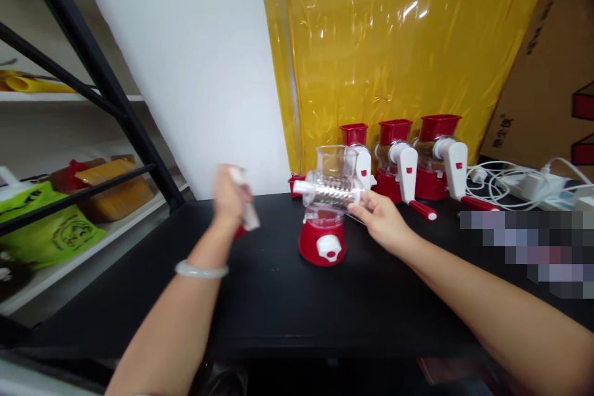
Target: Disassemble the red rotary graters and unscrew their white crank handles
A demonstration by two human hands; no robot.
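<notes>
A small grinder with a clear hopper, a ribbed drum and a red base stands on the black table. My right hand pinches the right end of its drum. My left hand, with a pale bangle on the wrist, is raised to the left of the grinder and closed round a white part with some red under it; it is blurred by motion.
Three finished red-and-white grinders stand in a row at the table's back, before a yellow plastic sheet. White cables and a power strip lie at the right. A shelf with green and yellow bags stands to the left.
</notes>
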